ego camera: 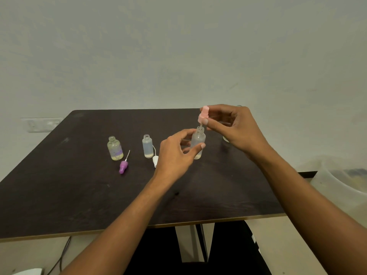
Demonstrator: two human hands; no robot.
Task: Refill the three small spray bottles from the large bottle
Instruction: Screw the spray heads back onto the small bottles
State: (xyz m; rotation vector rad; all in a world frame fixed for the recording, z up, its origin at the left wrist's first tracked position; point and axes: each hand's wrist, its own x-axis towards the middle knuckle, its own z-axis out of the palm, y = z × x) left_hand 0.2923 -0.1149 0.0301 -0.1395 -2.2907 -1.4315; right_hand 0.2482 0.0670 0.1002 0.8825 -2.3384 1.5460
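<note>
Three small clear spray bottles stand uncapped on the dark table. The left bottle has a purple spray top lying beside it. A white spray top lies next to the middle bottle. My left hand holds the right bottle between thumb and fingers. My right hand pinches the pink spray top just above that bottle's neck, its tube still inside the opening. The large bottle is almost entirely hidden behind my right hand.
A translucent plastic tub sits off the table's right edge. A white wall rises behind the table, with a switch plate at the left. A cable hangs below the table's front edge.
</note>
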